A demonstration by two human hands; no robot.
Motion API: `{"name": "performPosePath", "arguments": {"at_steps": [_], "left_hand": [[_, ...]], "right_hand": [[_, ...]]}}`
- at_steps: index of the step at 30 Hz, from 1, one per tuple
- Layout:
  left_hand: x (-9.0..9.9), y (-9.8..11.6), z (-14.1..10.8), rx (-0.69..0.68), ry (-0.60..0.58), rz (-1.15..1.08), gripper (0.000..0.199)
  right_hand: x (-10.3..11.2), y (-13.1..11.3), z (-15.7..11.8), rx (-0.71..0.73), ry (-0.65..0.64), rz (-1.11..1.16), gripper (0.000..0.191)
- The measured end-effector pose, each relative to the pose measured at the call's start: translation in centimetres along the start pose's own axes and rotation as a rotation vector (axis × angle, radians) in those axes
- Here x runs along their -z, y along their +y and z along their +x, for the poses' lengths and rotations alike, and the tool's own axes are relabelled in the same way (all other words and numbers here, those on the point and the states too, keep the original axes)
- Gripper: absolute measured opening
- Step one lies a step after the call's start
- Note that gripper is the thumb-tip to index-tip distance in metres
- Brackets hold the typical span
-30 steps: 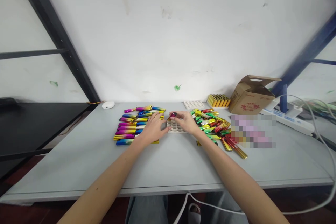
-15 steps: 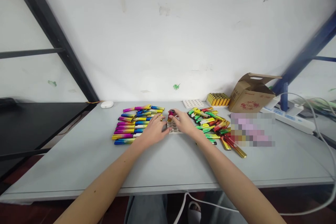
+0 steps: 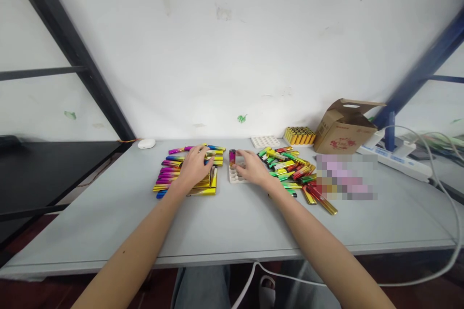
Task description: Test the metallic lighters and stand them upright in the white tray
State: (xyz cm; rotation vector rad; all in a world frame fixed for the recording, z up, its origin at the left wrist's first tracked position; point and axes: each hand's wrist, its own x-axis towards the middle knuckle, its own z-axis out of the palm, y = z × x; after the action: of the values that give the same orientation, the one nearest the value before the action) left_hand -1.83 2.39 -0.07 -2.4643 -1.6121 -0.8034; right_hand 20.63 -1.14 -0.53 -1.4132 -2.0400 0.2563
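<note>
A purple shiny lighter-like piece (image 3: 232,158) stands upright at the back left of a white tray with round holes (image 3: 236,177). My right hand (image 3: 250,166) is beside it over the tray, thumb and fingers around the piece's right side. My left hand (image 3: 196,166) lies over the left pile of shiny purple, blue and yellow pieces (image 3: 170,176), fingers spread; nothing is seen held in it. To the right of my right hand lies a loose heap of green, yellow and red pieces (image 3: 286,166).
At the back stand another white holed tray (image 3: 266,142), a tray filled with yellow pieces (image 3: 300,136) and an open cardboard box (image 3: 344,130). A power strip (image 3: 398,161) with cables lies right. A white case (image 3: 146,144) lies back left.
My left hand has moved left, away from the tray and onto the left pile. My right hand stays at the tray, and the purple piece now stands more in view.
</note>
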Motion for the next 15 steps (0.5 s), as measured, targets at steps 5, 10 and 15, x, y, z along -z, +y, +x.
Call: {"name": "performPosePath", "arguments": {"at_steps": [5, 10, 15], "left_hand": [[0.3, -2.4, 0.8, 0.033, -0.056, 0.093, 0.052], [0.0, -3.7, 1.2, 0.124, -0.068, 0.114, 0.045], [-0.5, -4.2, 1.0, 0.123, -0.087, 0.166, 0.044]], "right_hand": [[0.9, 0.0, -0.5, -0.009, 0.011, -0.025, 0.055], [0.8, -0.1, -0.6, -0.037, 0.031, -0.063, 0.048], [0.7, 0.0, -0.4, -0.058, 0.087, -0.079, 0.043]]}}
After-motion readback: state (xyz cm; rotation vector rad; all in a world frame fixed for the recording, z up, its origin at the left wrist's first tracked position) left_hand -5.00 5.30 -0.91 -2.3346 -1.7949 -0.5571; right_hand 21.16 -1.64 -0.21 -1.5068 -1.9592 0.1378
